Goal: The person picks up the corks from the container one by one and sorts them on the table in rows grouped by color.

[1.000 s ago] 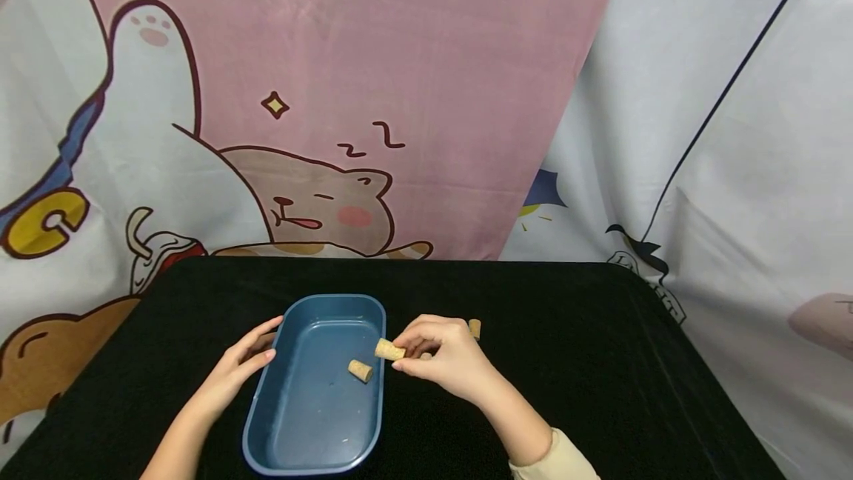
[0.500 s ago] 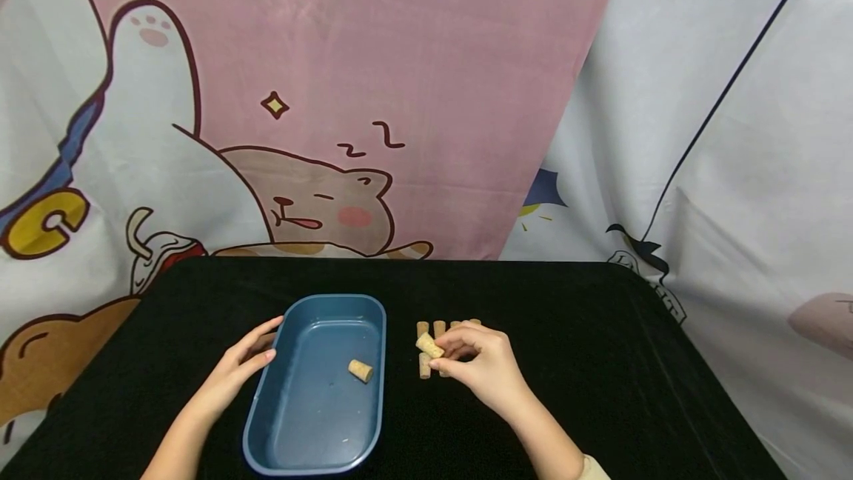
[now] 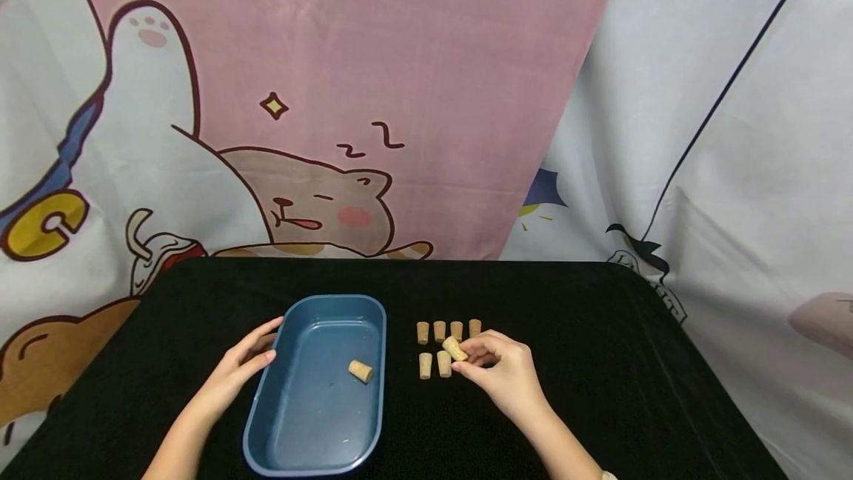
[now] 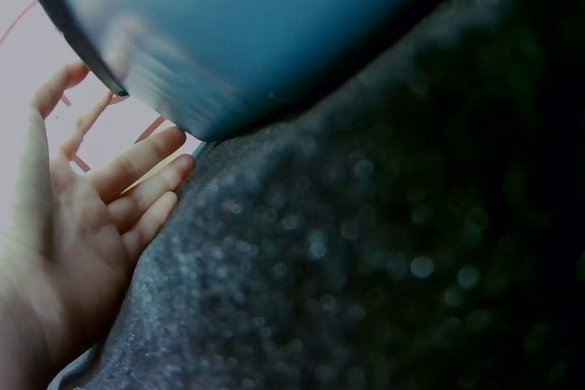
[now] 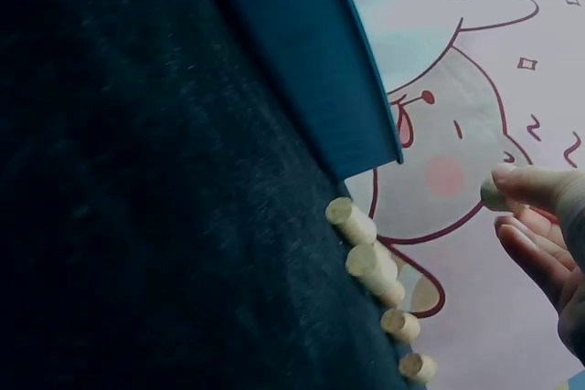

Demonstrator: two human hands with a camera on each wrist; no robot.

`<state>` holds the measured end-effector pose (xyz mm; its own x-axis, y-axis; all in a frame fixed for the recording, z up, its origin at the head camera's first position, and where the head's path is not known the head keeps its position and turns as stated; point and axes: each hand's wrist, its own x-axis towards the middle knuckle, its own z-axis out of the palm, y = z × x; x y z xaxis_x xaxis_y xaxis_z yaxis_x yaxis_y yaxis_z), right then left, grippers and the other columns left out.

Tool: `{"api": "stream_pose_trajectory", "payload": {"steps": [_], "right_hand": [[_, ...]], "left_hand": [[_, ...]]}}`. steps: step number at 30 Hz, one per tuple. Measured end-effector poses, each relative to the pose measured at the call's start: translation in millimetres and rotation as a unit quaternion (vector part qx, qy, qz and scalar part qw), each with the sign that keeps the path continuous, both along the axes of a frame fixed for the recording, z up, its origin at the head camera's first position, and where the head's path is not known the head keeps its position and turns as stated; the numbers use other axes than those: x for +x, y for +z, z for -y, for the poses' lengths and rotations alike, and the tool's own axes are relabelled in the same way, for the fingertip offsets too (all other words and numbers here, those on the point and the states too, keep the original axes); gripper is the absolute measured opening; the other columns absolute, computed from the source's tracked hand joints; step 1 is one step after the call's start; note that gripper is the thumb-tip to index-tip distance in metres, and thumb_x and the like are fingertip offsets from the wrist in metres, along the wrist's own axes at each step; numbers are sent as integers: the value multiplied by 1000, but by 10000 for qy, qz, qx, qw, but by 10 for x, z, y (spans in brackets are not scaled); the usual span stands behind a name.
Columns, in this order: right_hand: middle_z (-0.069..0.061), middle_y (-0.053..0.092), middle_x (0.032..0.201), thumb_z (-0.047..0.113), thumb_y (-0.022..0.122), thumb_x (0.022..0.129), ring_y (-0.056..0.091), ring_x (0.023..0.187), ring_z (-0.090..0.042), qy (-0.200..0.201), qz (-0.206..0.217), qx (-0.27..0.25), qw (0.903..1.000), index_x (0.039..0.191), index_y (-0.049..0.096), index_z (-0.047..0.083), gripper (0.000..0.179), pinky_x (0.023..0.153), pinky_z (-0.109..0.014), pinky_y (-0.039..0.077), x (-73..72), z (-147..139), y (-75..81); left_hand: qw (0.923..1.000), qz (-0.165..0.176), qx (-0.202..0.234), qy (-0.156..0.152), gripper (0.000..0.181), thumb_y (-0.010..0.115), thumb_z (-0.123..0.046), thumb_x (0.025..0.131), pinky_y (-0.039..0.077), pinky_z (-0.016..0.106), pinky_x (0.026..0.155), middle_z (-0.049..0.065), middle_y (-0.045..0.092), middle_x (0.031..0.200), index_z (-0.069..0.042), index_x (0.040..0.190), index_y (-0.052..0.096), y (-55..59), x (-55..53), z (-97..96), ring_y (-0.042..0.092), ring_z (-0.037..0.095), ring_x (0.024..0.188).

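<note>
My right hand (image 3: 505, 369) pinches a cork (image 3: 455, 349) between thumb and fingertips, tilted, over the front row of standing corks. In the right wrist view the held cork (image 5: 494, 195) is mostly covered by the fingers. Two corks stand in that front row, one of them the left cork (image 3: 425, 366); behind them is a back row of several, among them a cork (image 3: 423, 332) at its left end. A lone cork (image 3: 360, 371) lies on its side in the blue tub (image 3: 313, 421). Against the tub's left side, my left hand (image 3: 240, 361) rests with fingers extended.
A black cloth (image 3: 600, 361) covers the table, its far edge running along the printed curtain (image 3: 453, 95). Between the tub's right wall and the cork rows lies a narrow strip of cloth.
My right hand has carried the cork from over the tub's right rim rightward to the cork rows, uncovering them. The left hand, the tub and the cork inside stay put.
</note>
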<state>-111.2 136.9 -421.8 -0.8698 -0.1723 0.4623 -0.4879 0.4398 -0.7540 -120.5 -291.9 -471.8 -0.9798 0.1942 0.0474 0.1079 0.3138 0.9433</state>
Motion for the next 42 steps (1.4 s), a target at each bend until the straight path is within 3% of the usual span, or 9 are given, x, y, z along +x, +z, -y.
{"api": "stream_pose_trajectory", "payload": {"steps": [7,14,18,21,28,33,42], "right_hand": [[10,65,81,4,86,64,62,65,-4,-469,16,102,9988,81,70,16,27,59,-21,53,5,-41,-132],[8,64,78,4,86,63,61,63,-2,-814,118,201,9964,81,70,14,26,56,-19,52,-45,-86,-281],[8,63,76,7,86,64,60,63,-2,-1044,314,375,9933,81,70,15,25,56,-18,51,-66,-110,-370],[7,62,76,8,86,65,60,64,-2,-1145,470,461,9912,81,70,15,24,57,-18,51,-78,-121,-426],[6,62,75,7,86,65,58,62,-3,-1089,571,542,9909,81,69,14,24,56,-18,50,-110,-118,-539],[6,62,73,6,86,64,57,60,-2,-1028,468,742,9908,79,68,13,25,54,-17,49,-123,-101,-597],[10,59,70,10,86,64,54,59,-2,-841,733,955,9892,79,63,16,28,54,-20,49,-130,-74,-626]], "left_hand": [[9999,-113,-13,-41,52,48,-20,101,44,43,86,28,44,138,-11,149,32,3,-9,18,53,21,113],[10000,-40,-46,-12,53,48,-21,100,46,45,86,29,42,139,-12,149,31,-4,-9,7,47,44,118],[10000,-53,-20,-16,53,48,-21,100,45,45,86,29,42,139,-11,149,31,-8,-16,3,47,44,118],[9999,-109,-18,-57,52,48,-20,100,46,43,85,29,43,138,-11,149,31,-8,-23,2,51,36,117],[9997,-196,28,-150,51,47,-18,101,47,39,84,29,44,137,-10,149,32,2,-29,14,55,6,108],[9998,-135,31,-140,51,47,-19,101,45,42,85,29,43,138,-10,149,32,7,-24,10,54,5,107],[9999,-47,37,-96,51,47,-20,101,44,42,85,29,42,138,-11,149,31,5,-11,9,54,5,108]]}}
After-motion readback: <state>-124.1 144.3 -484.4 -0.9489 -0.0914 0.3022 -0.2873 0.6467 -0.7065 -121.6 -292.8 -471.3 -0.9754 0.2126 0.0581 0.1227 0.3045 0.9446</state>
